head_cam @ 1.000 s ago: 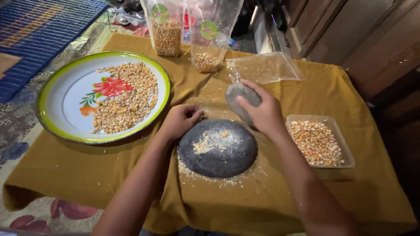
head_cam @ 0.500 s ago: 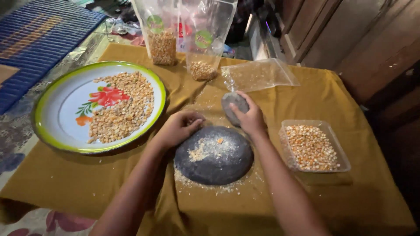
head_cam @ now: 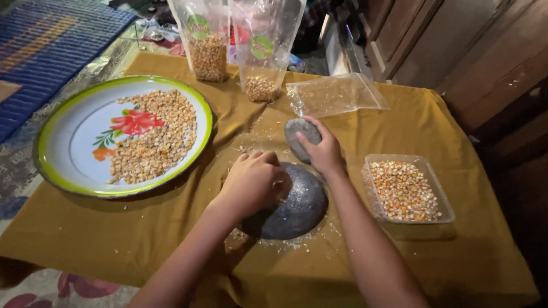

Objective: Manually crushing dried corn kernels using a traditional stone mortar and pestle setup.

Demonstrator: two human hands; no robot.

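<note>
Since the earlier frame the left hand [head_cam: 251, 182] has been moved onto the stone slab [head_cam: 294, 208], where it is laid curled over the near-left part. The grinding stone [head_cam: 299, 137] is gripped by the right hand [head_cam: 325, 151] just beyond the slab's far edge.

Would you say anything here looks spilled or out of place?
Yes. Pale crushed bits are scattered on the yellow cloth around the round grinding stone, off its edge. Otherwise the whole kernels sit contained in the plate, tub and bags.
</note>
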